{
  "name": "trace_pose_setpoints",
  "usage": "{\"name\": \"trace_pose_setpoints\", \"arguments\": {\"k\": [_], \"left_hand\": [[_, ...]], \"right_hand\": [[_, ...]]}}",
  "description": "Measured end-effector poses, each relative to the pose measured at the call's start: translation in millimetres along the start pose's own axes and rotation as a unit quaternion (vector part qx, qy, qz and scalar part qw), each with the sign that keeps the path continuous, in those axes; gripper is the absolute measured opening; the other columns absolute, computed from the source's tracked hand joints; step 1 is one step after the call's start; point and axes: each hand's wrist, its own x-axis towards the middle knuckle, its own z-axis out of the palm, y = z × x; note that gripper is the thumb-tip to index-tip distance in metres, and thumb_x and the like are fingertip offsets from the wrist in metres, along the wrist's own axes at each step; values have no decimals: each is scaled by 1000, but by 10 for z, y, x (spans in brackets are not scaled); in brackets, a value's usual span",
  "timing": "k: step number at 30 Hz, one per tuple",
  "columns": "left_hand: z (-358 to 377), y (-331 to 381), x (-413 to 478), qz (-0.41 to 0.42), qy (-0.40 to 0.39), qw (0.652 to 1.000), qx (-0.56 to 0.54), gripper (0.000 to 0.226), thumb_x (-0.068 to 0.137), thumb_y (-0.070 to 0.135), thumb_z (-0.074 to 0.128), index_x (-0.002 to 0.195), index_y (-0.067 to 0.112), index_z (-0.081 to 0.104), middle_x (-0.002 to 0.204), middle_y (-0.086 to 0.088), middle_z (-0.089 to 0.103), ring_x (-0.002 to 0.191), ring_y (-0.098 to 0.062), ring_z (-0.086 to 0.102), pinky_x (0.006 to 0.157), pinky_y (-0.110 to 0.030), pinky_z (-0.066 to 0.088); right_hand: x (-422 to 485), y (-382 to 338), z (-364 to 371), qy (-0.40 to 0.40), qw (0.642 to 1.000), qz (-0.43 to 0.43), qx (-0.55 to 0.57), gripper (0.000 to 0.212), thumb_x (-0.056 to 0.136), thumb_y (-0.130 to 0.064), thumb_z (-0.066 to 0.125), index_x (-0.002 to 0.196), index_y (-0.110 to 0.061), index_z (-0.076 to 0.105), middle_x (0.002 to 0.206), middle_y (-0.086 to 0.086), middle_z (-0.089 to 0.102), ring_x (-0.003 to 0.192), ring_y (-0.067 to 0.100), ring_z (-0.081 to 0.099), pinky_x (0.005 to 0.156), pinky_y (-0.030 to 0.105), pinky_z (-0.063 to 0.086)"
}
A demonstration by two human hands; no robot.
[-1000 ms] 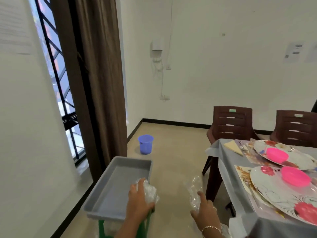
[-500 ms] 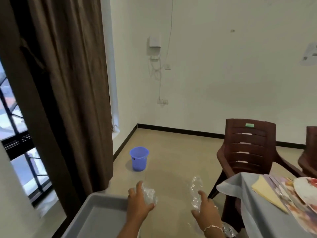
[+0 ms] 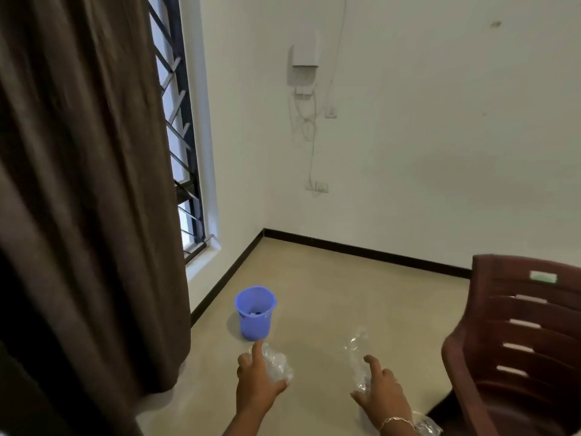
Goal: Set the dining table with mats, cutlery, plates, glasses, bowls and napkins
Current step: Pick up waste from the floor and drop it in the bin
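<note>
Plastic wrap, clear and crumpled, fills both hands in the head view. The left grip (image 3: pixel 257 383) is closed round a balled wad (image 3: pixel 278 366), thumb under it and forefinger pointing forward. The right grip (image 3: pixel 382 393) pinches a longer strip (image 3: pixel 356 354), which stands up past the fingers with its long axis running away from the person; more of it trails by the wrist.

A blue bin (image 3: pixel 255 313) stands upright on the floor (image 3: pixel 345 287), mouth open to the top, with a few scraps inside. It lies just beyond the left forefinger, almost straight ahead of that hand. The right grip is off to the bin's right and clearly farther from it. A brown curtain (image 3: pixel 81 190) hangs left of the bin, and a brown chair (image 3: pixel 515 341) stands well to its right.

No tabletop, mats, plates or cutlery show here, so the table's setting cannot be judged. The step in hand looks like throwing away wrapping. The left wad is placed to drop first; the right strip would need a reach leftward across to the bin's mouth, and being light and long it may catch the rim.
</note>
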Motion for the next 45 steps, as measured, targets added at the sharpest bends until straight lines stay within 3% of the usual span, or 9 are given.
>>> {"name": "trace_pose_setpoints", "arguments": {"k": [14, 21, 26, 30, 34, 37, 40, 42, 45], "left_hand": [[380, 517, 2286, -62, 53, 997, -2, 98, 64, 28, 80, 141, 36, 20, 123, -1, 28, 113, -21, 44, 87, -29, 49], [290, 499, 3759, -134, 83, 987, -14, 99, 61, 41, 77, 143, 30, 21, 129, -6, 31, 122, -23, 43, 100, -27, 38], [77, 562, 4790, -140, 93, 986, -17, 95, 67, 32, 75, 144, 27, 19, 139, -7, 27, 129, -22, 37, 107, -26, 28], [37, 467, 5400, -143, 72, 987, 18, 100, 59, 40, 79, 141, 26, 23, 137, -7, 33, 126, -22, 38, 103, -27, 34], [62, 207, 6006, -169, 86, 982, 25, 85, 66, 52, 67, 137, 22, 31, 132, -4, 43, 119, -21, 47, 93, -25, 37], [174, -179, 6453, -178, 87, 978, 66, 95, 55, 74, 40, 132, 19, 42, 122, -2, 53, 110, -14, 53, 90, -20, 39], [92, -15, 6661, -203, 69, 976, 44, 93, 64, 42, 77, 141, 23, 27, 134, -3, 39, 123, -18, 40, 91, -24, 38], [85, 4, 6848, -218, 49, 974, 43, 95, 69, 26, 80, 144, 22, 21, 141, -5, 31, 128, -20, 34, 97, -28, 36], [121, -88, 7125, -224, 48, 971, 64, 90, 69, 24, 80, 142, 17, 28, 139, -7, 35, 125, -22, 39, 98, -29, 37]], "right_hand": [[2722, -607, -250, -50, 995, -89, -15, 73, 81, -39, 61, 141, -34, 19, 122, 5, 44, 119, 26, 47, 98, 30, 39], [4201, -1268, -143, -100, 989, -105, -34, 78, 81, -42, 62, 141, -39, 14, 126, 5, 42, 123, 26, 44, 102, 31, 36], [5196, -1879, -46, -126, 983, -126, -52, 78, 81, -42, 62, 141, -38, 14, 125, 5, 43, 123, 27, 45, 103, 32, 35], [5753, -2184, 131, -157, 974, -146, -69, 74, 81, -40, 62, 141, -37, 17, 126, 5, 42, 122, 25, 45, 101, 30, 38], [6330, -2450, 416, -192, 962, -166, -102, 72, 84, -38, 61, 141, -35, 18, 129, 6, 41, 123, 25, 43, 100, 32, 38], [6784, -2609, 686, -223, 946, -190, -136, 69, 85, -37, 59, 142, -33, 19, 129, 8, 40, 122, 26, 43, 98, 34, 39], [7250, -2781, 940, -259, 931, -206, -156, 69, 86, -35, 58, 143, -34, 17, 131, 8, 39, 123, 27, 42, 98, 34, 39], [7520, -2860, 1093, -283, 919, -211, -174, 69, 87, -34, 57, 144, -33, 17, 131, 9, 39, 122, 27, 43, 97, 35, 40], [7844, -2932, 1397, -314, 905, -204, -205, 68, 87, -34, 56, 143, -30, 19, 131, 9, 41, 120, 27, 46, 96, 35, 41]]}}
